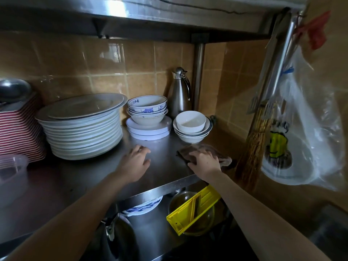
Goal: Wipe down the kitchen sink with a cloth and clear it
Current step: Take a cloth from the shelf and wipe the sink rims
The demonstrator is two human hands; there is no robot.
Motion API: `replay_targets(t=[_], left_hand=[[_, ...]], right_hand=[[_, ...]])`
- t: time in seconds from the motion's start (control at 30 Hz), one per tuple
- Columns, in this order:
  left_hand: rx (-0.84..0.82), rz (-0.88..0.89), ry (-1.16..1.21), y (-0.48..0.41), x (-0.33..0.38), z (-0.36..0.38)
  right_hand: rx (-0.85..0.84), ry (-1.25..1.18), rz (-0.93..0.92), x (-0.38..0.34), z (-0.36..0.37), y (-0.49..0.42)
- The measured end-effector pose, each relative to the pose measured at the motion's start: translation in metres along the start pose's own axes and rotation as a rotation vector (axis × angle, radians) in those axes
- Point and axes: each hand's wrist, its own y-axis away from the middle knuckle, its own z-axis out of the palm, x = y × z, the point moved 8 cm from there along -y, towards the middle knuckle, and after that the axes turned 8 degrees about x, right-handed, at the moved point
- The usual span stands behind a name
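Our right hand [204, 161] presses flat on the soft, limp brown cloth [222, 157]; left hand [136, 162] rests open, empty, on the steel shelf [165, 147].

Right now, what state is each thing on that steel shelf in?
Brown cloth: crumpled, pressed flat under right hand.
Left hand: open, resting on steel shelf.
Large white plates: stacked.
Blue-patterned bowls: nested, upright.
Steel jug: upright, lid shut.
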Motion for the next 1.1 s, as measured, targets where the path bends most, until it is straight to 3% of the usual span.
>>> replay_targets(t=[0.67,1.1], left_hand=[[-0.005,-0.013,0.101,0.009,-0.008,-0.008],[0.025,0.019,0.101,0.070,0.011,-0.041]], right_hand=[[0.049,-0.170,0.016,0.009,-0.018,0.004],[0.125,-0.274,0.055,0.005,-0.061,0.073]])
